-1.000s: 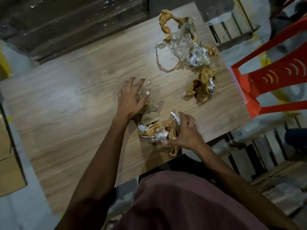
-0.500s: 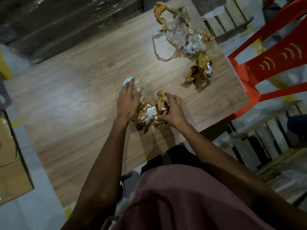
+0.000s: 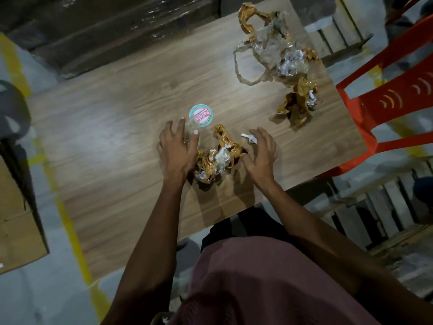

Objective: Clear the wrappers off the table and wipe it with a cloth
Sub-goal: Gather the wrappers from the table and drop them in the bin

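Note:
A crumpled gold and clear wrapper pile [image 3: 219,158] lies on the wooden table [image 3: 112,146] between my two hands. My left hand [image 3: 177,146] rests flat with fingers spread, just left of the pile, over a clear wrapper with a round teal and red label [image 3: 201,115]. My right hand [image 3: 261,152] hovers open at the pile's right side, a small white scrap [image 3: 249,137] by its fingertips. Farther back lie a gold wrapper [image 3: 296,103] and a clear plastic bag tangle [image 3: 273,49]. No cloth is in view.
A red plastic chair [image 3: 386,95] stands against the table's right edge. A cardboard box [image 3: 16,231] sits on the floor at the left. Dark plastic-wrapped goods [image 3: 117,26] line the table's far side. Yellow floor tape [image 3: 70,231] runs under the table.
My right hand has let go of the gold wrapper bunch and opened beside it. My left hand spread its fingers, and the round label now shows fully.

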`<state>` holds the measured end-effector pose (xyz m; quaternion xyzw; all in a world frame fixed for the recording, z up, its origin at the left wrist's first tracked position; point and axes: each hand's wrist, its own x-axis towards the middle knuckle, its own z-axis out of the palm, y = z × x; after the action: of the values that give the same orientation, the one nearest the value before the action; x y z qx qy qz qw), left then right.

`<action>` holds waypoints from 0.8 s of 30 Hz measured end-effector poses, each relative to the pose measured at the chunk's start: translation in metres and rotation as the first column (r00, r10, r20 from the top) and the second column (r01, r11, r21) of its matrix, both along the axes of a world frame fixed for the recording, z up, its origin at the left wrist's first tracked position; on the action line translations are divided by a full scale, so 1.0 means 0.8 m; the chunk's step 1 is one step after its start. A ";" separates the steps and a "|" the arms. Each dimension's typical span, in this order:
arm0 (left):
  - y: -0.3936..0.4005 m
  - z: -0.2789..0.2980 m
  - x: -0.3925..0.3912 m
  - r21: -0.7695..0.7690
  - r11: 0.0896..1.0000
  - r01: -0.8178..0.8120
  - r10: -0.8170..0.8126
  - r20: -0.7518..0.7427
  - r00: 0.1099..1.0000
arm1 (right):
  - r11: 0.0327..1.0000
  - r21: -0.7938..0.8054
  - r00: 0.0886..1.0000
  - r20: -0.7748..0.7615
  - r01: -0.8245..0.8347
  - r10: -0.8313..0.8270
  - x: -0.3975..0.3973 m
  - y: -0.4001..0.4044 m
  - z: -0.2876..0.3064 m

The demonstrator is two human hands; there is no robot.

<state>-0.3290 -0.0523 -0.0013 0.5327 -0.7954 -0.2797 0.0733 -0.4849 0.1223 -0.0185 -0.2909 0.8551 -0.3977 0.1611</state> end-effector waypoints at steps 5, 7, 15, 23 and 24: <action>0.014 -0.016 0.006 0.104 0.991 -0.082 0.096 -0.131 0.987 | 0.997 0.052 0.995 0.082 -0.056 0.052 0.016 -0.018 -0.021; 0.029 -0.019 0.003 0.043 0.994 -0.104 0.108 -0.094 0.990 | 0.991 0.085 0.992 0.068 -0.107 0.101 0.030 -0.030 -0.025; 0.075 -0.038 0.014 -0.069 0.936 -0.345 0.343 -0.035 0.939 | 0.983 0.058 0.978 -0.104 -0.176 0.181 0.053 -0.049 -0.034; 0.090 -0.041 0.018 -0.001 0.970 -0.241 0.231 -0.287 0.930 | 0.976 -0.103 0.979 0.056 -0.190 0.197 0.088 -0.070 -0.031; 0.090 -0.041 0.014 0.018 0.966 -0.258 0.250 -0.325 0.912 | 0.973 -0.136 0.974 0.103 -0.185 0.200 0.094 -0.075 -0.027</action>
<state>-0.3177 0.0199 -0.0338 0.5774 -0.6998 -0.3415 0.2455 -0.4101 0.0623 -0.0400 -0.3587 0.7852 -0.4495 0.2296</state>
